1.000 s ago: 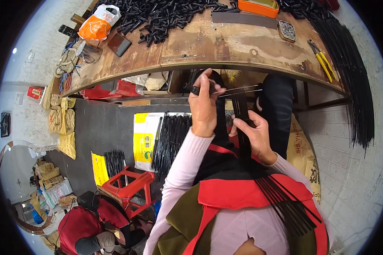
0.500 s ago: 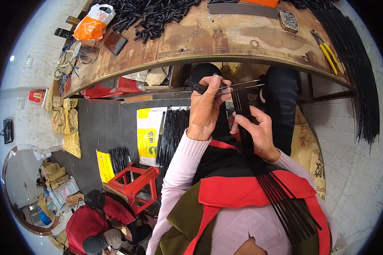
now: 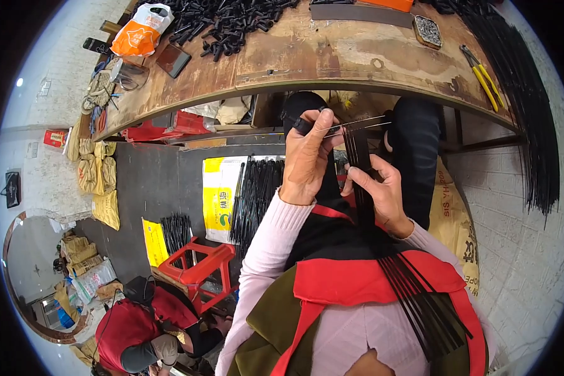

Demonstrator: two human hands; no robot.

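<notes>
A fan of long, narrow black strips runs from my lap up between my hands. My right hand is closed on it, thumb pressed flat across the strips. At their upper end my left hand pinches thin, shiny metal rods, which stick out to the right across the strip tips. A small black piece also shows at the left fingers; its kind is unclear. The left fingertips are partly hidden behind the thumb.
A wooden table stands ahead, bearing black tubular pieces, yellow-handled pliers, a small tray and a phone. Black rods hang off its right end. At left are a red stool and a crouching person.
My left hand has moved slightly to the right, and the rods in it have shifted a little against the strip tips. My right hand keeps its grip.
</notes>
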